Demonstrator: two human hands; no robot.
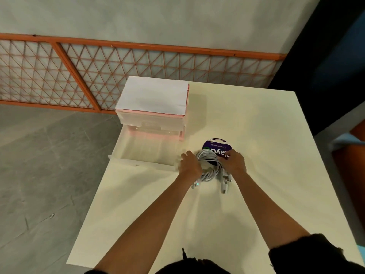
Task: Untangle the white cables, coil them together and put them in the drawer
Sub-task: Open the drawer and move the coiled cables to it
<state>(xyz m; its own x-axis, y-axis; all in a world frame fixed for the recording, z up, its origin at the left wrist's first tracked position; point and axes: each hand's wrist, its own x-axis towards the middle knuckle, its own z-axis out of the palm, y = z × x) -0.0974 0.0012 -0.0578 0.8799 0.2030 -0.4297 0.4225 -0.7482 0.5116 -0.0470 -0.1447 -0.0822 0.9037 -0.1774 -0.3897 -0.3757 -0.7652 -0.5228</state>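
Two hands hold one bundle of white cables [209, 165] just right of the pulled-out drawer [147, 153]. The left hand [190, 164] curls round the bundle's left side, fingers closed on the loops; the right hand [234, 162] grips its right side, fingers bent over the strands. The coil looks gathered, with several plug ends [224, 184] hanging loose at its near edge, some beside the left wrist.

Just behind the bundle, and so right of the drawer's front corner, lies a round purple disc with white lettering [217, 146], partly covered by the cables and the right fingertips. The drawer belongs to a small translucent pink-framed drawer unit [152, 123] with a white top, standing at the table's [256, 125] far left corner; the drawer's tray juts toward the person along the left table edge, its inside bare as far as can be seen. Its right wall stands between the bundle and the tray, the left hand nearly touching it.

Right of the drawer the tabletop lies open to the far and right edges. Left of the drawer is grey floor [49, 165], and beyond it an orange lattice railing [79, 74] runs along the wall.
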